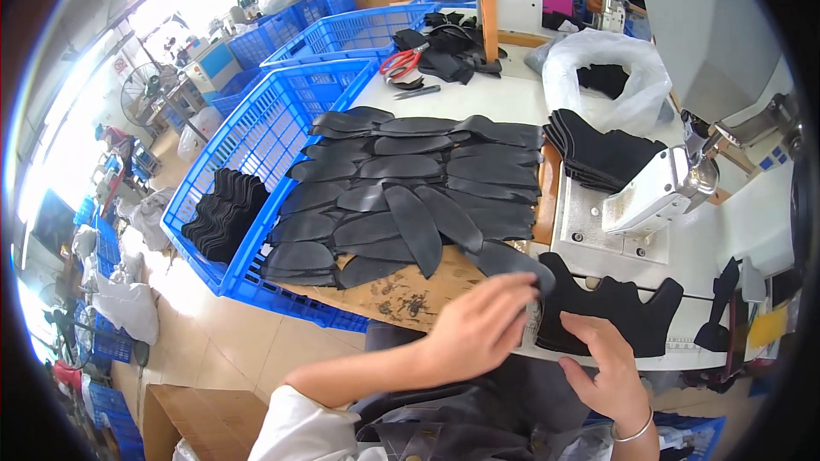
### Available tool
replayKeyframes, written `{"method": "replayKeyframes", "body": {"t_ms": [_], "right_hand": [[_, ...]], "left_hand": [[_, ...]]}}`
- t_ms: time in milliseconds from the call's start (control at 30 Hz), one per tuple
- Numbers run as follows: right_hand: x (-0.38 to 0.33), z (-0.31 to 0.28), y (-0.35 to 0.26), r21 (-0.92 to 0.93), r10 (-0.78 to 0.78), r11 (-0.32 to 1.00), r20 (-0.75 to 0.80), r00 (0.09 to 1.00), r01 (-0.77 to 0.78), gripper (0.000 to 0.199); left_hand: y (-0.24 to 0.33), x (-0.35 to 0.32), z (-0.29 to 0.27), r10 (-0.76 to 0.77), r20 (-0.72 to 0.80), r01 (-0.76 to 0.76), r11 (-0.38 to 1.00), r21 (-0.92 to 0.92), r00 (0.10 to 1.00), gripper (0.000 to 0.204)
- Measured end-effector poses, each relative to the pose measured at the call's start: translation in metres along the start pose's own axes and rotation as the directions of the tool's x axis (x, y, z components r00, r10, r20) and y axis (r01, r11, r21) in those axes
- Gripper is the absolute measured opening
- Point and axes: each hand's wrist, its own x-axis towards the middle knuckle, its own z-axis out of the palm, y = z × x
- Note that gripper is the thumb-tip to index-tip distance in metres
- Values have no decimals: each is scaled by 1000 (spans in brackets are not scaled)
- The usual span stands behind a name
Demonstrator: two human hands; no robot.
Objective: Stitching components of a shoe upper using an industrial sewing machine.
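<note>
Here the white tabletop point(512, 98) fills the upper right of the view, with a worn wooden board point(410, 290) laid along its near edge, and a sewing machine point(683, 179) stands at about 3 o'clock from the picture's centre. Rows of overlapping black curved cut pieces point(401, 196) cover the board and the tabletop at the centre. At 9 o'clock from them, a blue plastic crate point(256, 128) holds a stack of black pieces point(224, 213); more blue crates stand behind it toward 11 o'clock. Red-handled scissors point(401, 62) lie at 12 o'clock, beside a heap of dark scraps, and a white plastic bag point(606, 68) sits at 1 o'clock with a fanned pile of black pieces point(602, 158) just below it. The floor at lower left is pale tile, with a cardboard box at 7 o'clock and a fan far off at 10 o'clock. The left hand point(478, 324), fingers curled together, grips one long black piece point(512, 260) at its near end. The right hand point(608, 367), loosely open with fingers spread, rests its fingertips on a scalloped black panel point(619, 303) lying flat on the tabletop at 5 o'clock, touching the held piece.
</note>
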Motion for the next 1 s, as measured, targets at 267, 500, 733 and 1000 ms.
{"method": "replayKeyframes", "body": {"t_ms": [267,500,733,1000], "right_hand": [[11,27,3,-54,-55,998,-313,948,40,49],[11,36,18,-118,-149,986,-270,951,121,32],[2,46,7,75,31,997,-348,937,-5,23],[-29,21,-13,269,17,959,-365,931,88,24]], "left_hand": [[23,-19,29,100,21,-101,994,28,995,38],[-14,-21,-2,53,-175,-17,979,205,983,47],[-52,1,-25,-75,192,-22,888,459,978,40],[-61,13,-22,-58,154,-12,908,418,986,35]]}}
